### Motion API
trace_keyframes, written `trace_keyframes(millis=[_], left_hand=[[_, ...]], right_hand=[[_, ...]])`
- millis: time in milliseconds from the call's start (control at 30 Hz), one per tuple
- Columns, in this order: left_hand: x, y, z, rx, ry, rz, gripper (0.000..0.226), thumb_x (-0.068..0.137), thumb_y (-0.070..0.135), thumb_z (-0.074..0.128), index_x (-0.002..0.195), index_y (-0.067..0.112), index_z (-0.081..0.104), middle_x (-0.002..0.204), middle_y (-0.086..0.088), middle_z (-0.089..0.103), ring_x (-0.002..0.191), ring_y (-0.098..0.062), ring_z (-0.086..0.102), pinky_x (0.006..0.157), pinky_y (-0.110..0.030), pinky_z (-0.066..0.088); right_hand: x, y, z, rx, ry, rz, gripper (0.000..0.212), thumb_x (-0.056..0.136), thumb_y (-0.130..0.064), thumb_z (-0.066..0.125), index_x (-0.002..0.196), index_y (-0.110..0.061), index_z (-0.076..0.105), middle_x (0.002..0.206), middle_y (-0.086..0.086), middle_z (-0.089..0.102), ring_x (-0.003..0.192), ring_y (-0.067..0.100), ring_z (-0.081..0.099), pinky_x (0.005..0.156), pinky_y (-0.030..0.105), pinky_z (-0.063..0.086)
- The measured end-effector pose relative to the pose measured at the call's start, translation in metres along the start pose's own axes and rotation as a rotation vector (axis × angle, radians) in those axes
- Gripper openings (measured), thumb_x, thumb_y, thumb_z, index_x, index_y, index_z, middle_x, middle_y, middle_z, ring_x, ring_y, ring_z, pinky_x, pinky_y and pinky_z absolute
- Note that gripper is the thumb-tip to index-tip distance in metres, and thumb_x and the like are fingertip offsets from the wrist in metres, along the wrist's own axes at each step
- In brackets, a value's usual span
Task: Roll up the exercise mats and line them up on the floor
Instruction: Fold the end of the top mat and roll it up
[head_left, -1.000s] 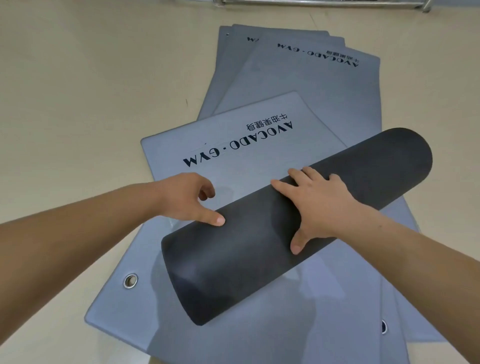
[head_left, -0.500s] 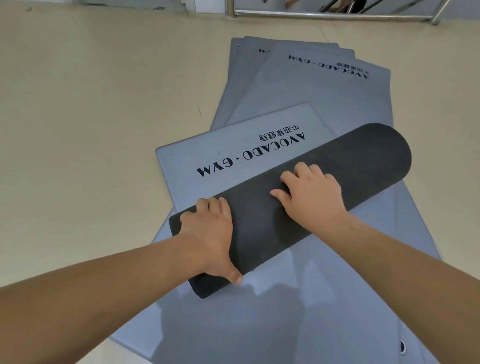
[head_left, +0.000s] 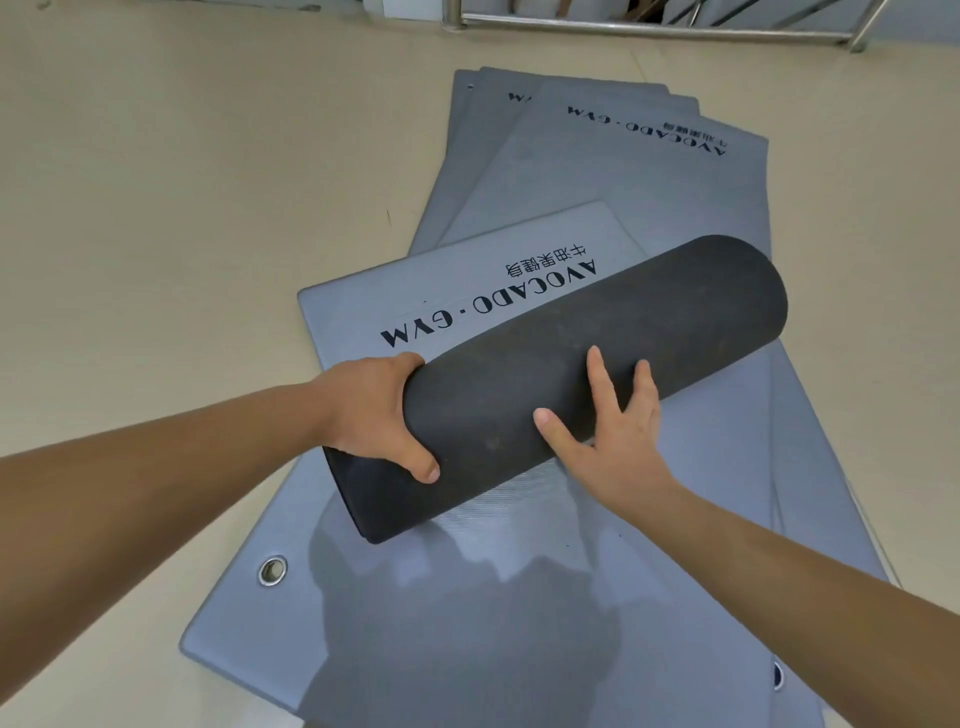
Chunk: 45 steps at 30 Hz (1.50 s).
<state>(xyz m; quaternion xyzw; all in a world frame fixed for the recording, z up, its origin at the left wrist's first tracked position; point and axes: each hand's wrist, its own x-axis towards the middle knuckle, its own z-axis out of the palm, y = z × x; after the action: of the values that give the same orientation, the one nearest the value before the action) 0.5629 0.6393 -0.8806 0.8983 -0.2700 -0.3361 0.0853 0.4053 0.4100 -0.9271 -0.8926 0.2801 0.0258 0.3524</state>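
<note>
My left hand (head_left: 366, 415) has slid to the end of the rolled mat (head_left: 597, 358) and now curls round it. My right hand (head_left: 613, 436) lies flat on it, fingers spread. The roll is dark, soft-looking and round, on a smooth grey flat mat (head_left: 415, 649) with a shiny metal ring (head_left: 272, 570). More grey mats (head_left: 623, 182) lie behind on the tan floor (head_left: 156, 208).

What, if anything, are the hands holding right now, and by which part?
The left hand grips the rolled dark mat near its left end, thumb on the near side. The right hand lies open against the roll's middle, gripping nothing.
</note>
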Motion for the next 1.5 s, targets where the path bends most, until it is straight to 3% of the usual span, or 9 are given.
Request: trace_keyframes(millis=[133,367,600,833,933,1033,1200,1333,1500], left_hand=[[-0.010,0.020,0.014,-0.399,-0.168,-0.054,0.078,0.051,0.049,0.100,0.119,0.037,0.063,0.111,0.013,0.075,0.097,-0.013,0.075,0.088,-0.039,0.063],[-0.008,0.033,0.066,-0.836,-0.512,-0.075,0.069,0.072,0.044,0.095,0.135,0.033,0.066,0.128,0.008,0.075,0.119,-0.017,0.071,0.112,-0.044,0.050],[0.000,-0.021,0.017,-0.428,-0.279,-0.151,0.111,0.050,0.077,0.089,0.147,0.033,0.055,0.143,0.009,0.058,0.128,-0.017,0.058,0.096,-0.036,0.059],[-0.024,0.021,-0.016,-0.214,0.065,0.027,0.056,0.079,0.064,0.081,0.124,0.036,0.065,0.118,0.013,0.066,0.101,-0.002,0.064,0.091,-0.028,0.050],[-0.028,0.042,0.010,0.044,0.055,-0.011,0.104,0.056,0.094,0.069,0.134,0.028,0.048,0.125,0.010,0.061,0.109,-0.016,0.063,0.091,-0.036,0.054],[-0.022,0.027,0.038,0.032,0.064,-0.082,0.146,0.045,0.096,0.071,0.159,0.026,0.012,0.145,0.002,0.041,0.128,-0.025,0.054,0.098,-0.043,0.052],[-0.005,-0.043,0.022,-0.501,0.013,-0.015,0.110,0.047,0.073,0.095,0.140,0.048,0.043,0.129,0.019,0.062,0.113,-0.009,0.068,0.099,-0.039,0.056],[0.002,-0.086,0.019,-0.807,-0.091,-0.013,0.098,0.062,0.049,0.100,0.144,0.055,0.046,0.130,0.026,0.067,0.112,0.001,0.069,0.096,-0.029,0.055],[0.012,-0.102,0.032,-0.864,-0.137,-0.050,0.110,0.059,0.058,0.095,0.148,0.067,0.032,0.138,0.029,0.060,0.124,-0.003,0.063,0.103,-0.033,0.052]], right_hand=[[0.008,0.009,-0.027,0.084,-0.001,-0.064,0.090,0.088,-0.066,0.067,0.161,-0.050,0.018,0.172,-0.003,-0.014,0.157,0.022,-0.019,0.128,0.049,0.003],[0.029,0.015,-0.067,0.022,0.208,-0.238,0.065,0.081,-0.064,0.075,0.138,-0.034,0.060,0.161,0.001,0.024,0.152,0.021,0.020,0.116,0.038,0.030],[0.023,0.007,-0.056,-0.226,-0.108,-0.179,0.078,0.085,-0.081,0.043,0.155,-0.064,0.012,0.166,-0.013,0.003,0.150,0.026,0.021,0.115,0.048,0.037],[0.053,-0.056,-0.025,-0.452,-0.092,-0.172,0.082,0.084,-0.090,0.035,0.156,-0.061,0.007,0.169,-0.010,0.000,0.149,0.033,0.014,0.105,0.051,0.043],[0.064,-0.080,-0.003,-0.458,-0.067,-0.196,0.086,0.084,-0.090,0.036,0.159,-0.054,0.015,0.171,-0.005,0.003,0.149,0.037,0.011,0.106,0.051,0.043],[0.062,-0.089,0.006,-0.322,0.069,-0.253,0.082,0.089,-0.081,0.046,0.160,-0.045,0.025,0.173,0.001,0.009,0.150,0.036,0.024,0.107,0.049,0.043],[0.035,-0.063,0.019,0.006,-0.023,-0.040,0.083,0.090,-0.074,0.056,0.159,-0.053,0.014,0.172,-0.006,0.000,0.154,0.025,0.027,0.118,0.046,0.037],[0.012,-0.058,0.037,0.559,-0.377,0.329,0.100,0.077,-0.076,0.071,0.153,-0.064,0.007,0.153,-0.006,0.047,0.124,0.029,0.062,0.099,0.050,0.057],[0.011,-0.056,0.053,0.657,-0.281,0.226,0.086,0.078,-0.068,0.077,0.136,-0.078,0.015,0.154,-0.012,0.045,0.132,0.019,0.058,0.079,0.041,0.065]])
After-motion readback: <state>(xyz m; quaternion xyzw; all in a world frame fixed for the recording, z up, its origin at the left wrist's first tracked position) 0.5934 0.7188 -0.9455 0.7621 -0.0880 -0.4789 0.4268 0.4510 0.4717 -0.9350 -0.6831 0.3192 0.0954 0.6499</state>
